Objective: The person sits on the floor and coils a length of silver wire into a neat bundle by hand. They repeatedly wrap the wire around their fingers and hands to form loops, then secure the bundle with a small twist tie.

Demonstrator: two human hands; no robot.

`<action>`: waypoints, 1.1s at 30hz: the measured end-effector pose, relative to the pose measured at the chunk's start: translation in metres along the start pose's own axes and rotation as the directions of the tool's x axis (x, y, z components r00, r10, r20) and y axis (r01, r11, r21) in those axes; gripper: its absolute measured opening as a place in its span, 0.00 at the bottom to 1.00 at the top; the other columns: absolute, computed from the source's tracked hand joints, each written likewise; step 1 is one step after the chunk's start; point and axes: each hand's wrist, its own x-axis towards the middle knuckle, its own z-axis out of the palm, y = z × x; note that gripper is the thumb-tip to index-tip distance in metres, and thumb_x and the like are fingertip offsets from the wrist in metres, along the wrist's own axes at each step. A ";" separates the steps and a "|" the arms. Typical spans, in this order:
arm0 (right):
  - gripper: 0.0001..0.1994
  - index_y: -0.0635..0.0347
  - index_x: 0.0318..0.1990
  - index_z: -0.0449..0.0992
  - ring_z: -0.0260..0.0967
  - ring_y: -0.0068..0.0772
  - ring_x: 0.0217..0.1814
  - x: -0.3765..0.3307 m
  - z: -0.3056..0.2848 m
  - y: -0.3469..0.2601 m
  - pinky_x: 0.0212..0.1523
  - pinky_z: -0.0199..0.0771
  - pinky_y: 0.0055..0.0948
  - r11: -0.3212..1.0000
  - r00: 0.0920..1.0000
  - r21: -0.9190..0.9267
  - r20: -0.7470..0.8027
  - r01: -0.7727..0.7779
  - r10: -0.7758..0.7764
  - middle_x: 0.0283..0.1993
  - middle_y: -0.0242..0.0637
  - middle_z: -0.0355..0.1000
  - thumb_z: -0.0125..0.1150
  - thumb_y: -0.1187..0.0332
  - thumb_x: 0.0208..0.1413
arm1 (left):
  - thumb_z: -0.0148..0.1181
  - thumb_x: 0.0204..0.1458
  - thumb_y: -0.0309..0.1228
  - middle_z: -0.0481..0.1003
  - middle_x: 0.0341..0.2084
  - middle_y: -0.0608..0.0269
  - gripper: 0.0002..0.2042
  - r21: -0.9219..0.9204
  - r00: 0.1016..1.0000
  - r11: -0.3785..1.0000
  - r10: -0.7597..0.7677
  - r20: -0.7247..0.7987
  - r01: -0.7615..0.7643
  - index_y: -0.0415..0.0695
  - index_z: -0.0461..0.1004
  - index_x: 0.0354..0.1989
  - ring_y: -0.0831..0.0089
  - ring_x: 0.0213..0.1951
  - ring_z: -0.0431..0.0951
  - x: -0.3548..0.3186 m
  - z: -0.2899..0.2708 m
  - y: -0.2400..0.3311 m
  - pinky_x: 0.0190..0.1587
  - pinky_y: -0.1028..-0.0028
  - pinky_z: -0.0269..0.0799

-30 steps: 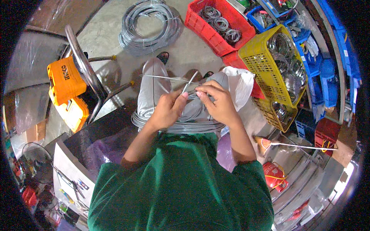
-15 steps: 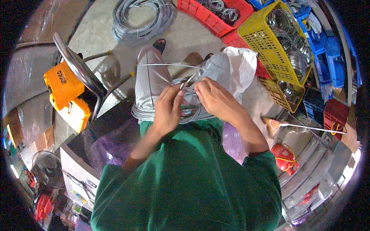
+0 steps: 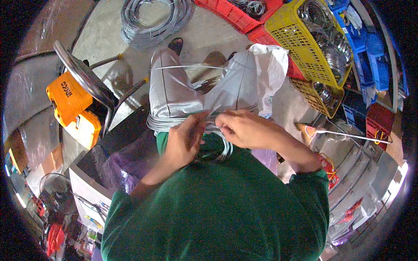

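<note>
A coil of thin grey cable (image 3: 157,123) lies across my lap, against the green shirt. My left hand (image 3: 186,138) is curled at the middle of the coil, slightly blurred, with a blurred strand running up from its fingertips. Beside it, my right hand (image 3: 244,128) pinches at the cable, its thumb and forefinger together. A few bent turns of cable (image 3: 227,150) hang below the right fingers. One loose strand (image 3: 187,67) stretches over both knees. The palms and the exact grip points are hidden.
Another grey cable coil (image 3: 130,32) lies on the floor ahead. Red (image 3: 230,15) and yellow (image 3: 289,41) crates with metallic coils stand ahead right. An orange case (image 3: 69,95) sits by a metal-framed chair (image 3: 80,71) at left. A white sack (image 3: 270,71) hangs by my right knee.
Both hands have come down toward my body, and the left has turned. Turns of cable now bend down over the shirt below my right hand. The view has shifted slightly.
</note>
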 end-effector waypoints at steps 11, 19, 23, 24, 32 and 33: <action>0.12 0.65 0.35 0.64 0.73 0.48 0.32 -0.006 0.010 -0.013 0.34 0.70 0.44 0.995 0.996 0.058 0.051 -0.076 0.073 0.29 0.45 0.68 0.62 0.76 0.45 | 0.55 0.54 0.18 0.74 0.32 0.47 0.17 0.164 0.989 0.982 0.072 0.126 -0.092 0.39 0.72 0.53 0.52 0.33 0.77 -0.005 -0.012 0.015 0.38 0.65 0.73; 0.14 0.65 0.36 0.65 0.71 0.47 0.31 -0.008 0.013 -0.008 0.33 0.70 0.41 0.994 0.998 0.102 0.050 -0.044 0.039 0.32 0.44 0.66 0.62 0.77 0.43 | 0.53 0.55 0.18 0.74 0.34 0.47 0.15 0.194 0.993 0.976 0.080 0.081 -0.095 0.37 0.73 0.52 0.51 0.35 0.78 -0.007 -0.007 0.014 0.39 0.65 0.73; 0.14 0.65 0.36 0.65 0.69 0.48 0.31 -0.006 0.013 -0.006 0.32 0.69 0.42 0.998 0.999 0.060 0.051 0.002 -0.005 0.33 0.45 0.65 0.61 0.77 0.42 | 0.52 0.56 0.19 0.74 0.35 0.46 0.13 0.161 0.991 0.980 0.103 0.085 -0.116 0.34 0.73 0.50 0.51 0.36 0.78 -0.007 -0.009 0.012 0.40 0.64 0.73; 0.13 0.65 0.36 0.64 0.69 0.49 0.31 -0.005 0.013 -0.006 0.33 0.69 0.43 0.998 0.999 0.048 0.037 0.036 -0.038 0.33 0.45 0.65 0.61 0.77 0.42 | 0.52 0.56 0.19 0.74 0.35 0.46 0.13 0.135 0.991 0.985 0.098 0.089 -0.109 0.34 0.73 0.49 0.51 0.36 0.78 -0.006 -0.010 0.010 0.40 0.64 0.73; 0.13 0.66 0.36 0.64 0.70 0.55 0.39 -0.004 0.012 -0.011 0.38 0.71 0.47 0.983 0.997 -0.184 0.073 0.016 -0.003 0.35 0.50 0.67 0.61 0.74 0.45 | 0.51 0.56 0.19 0.73 0.33 0.46 0.12 0.126 0.988 0.980 0.149 0.044 -0.153 0.34 0.72 0.48 0.52 0.34 0.77 -0.006 -0.004 -0.006 0.40 0.65 0.72; 0.13 0.66 0.36 0.64 0.70 0.56 0.39 -0.003 0.013 -0.010 0.38 0.71 0.48 0.985 0.998 -0.173 0.070 0.012 0.001 0.35 0.50 0.67 0.61 0.74 0.45 | 0.51 0.56 0.19 0.73 0.33 0.46 0.12 0.140 0.990 0.980 0.136 0.038 -0.140 0.34 0.72 0.48 0.52 0.34 0.77 -0.007 -0.004 -0.007 0.40 0.65 0.72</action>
